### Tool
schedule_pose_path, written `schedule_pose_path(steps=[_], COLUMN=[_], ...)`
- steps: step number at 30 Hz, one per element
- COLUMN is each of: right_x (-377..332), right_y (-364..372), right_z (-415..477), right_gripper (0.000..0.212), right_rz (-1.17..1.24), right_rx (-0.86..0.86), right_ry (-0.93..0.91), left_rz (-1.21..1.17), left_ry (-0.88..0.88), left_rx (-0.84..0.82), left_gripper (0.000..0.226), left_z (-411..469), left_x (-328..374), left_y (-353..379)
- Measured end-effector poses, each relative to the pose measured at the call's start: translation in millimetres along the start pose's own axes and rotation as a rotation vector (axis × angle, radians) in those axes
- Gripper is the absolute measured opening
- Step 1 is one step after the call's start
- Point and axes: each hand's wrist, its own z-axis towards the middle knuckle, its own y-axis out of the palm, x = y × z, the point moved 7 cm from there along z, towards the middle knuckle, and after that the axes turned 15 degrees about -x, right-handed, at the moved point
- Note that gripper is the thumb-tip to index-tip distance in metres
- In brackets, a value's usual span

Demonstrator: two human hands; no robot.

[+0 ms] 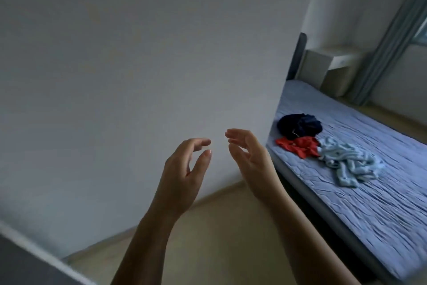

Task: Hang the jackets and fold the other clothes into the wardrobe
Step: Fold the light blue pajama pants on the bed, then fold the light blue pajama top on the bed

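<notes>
Three crumpled garments lie on the blue bed (381,204) at the right: a dark navy one (299,125), a red one (298,146) just in front of it, and a pale blue one (349,164) nearest me. My left hand (182,176) and my right hand (249,157) are raised side by side in front of a plain white panel (138,65), fingers loosely curved, holding nothing. Both hands are well left of the bed and touch no clothing. No wardrobe interior or hanger is in view.
The white panel fills the left and middle of the view. Beige floor (231,238) runs between it and the bed's dark side edge. A pale bedside cabinet (330,70) and a grey curtain (388,49) stand at the far right. A grey surface (20,266) sits bottom left.
</notes>
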Motion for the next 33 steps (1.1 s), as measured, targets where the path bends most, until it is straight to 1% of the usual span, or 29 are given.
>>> schedule_pose_path(steps=[5, 10, 15, 17, 20, 24, 27, 30, 33], right_x=[50, 101, 159, 186, 231, 278, 309, 345, 387], right_y=[-81, -153, -239, -275, -331, -415, -473, -517, -542], right_z=[12, -1, -33, -42, -43, -25, -10, 10, 35], right_gripper=[0.023, 0.022, 0.026, 0.028, 0.026, 0.025, 0.024, 0.023, 0.021], right_rz=[-0.012, -0.061, -0.064, -0.071, -0.061, -0.058, -0.052, -0.019, 0.005], right_rx=[0.275, 0.444, 0.61, 0.665, 0.687, 0.642, 0.611, 0.59, 0.554], right_ry=[0.099, 0.185, 0.282, 0.309, 0.342, 0.398, 0.425, 0.465, 0.504], left_rz=[-0.045, -0.155, -0.22, -0.228, -0.237, -0.226, -0.239, -0.264, -0.262], left_ry=[0.101, 0.17, 0.203, 0.205, 0.204, 0.154, 0.115, 0.066, 0.015], left_rx=[-0.219, -0.383, -0.556, -0.618, -0.655, -0.619, -0.592, -0.589, -0.599], left_gripper=[0.019, 0.02, 0.014, 0.02, 0.024, 0.016, 0.015, 0.015, 0.014], left_z=[92, 164, 224, 249, 290, 356, 404, 447, 487], left_x=[-5, 1, 18, 25, 29, 35, 39, 32, 14], left_y=[62, 136, 235, 278, 340, 408, 449, 486, 519])
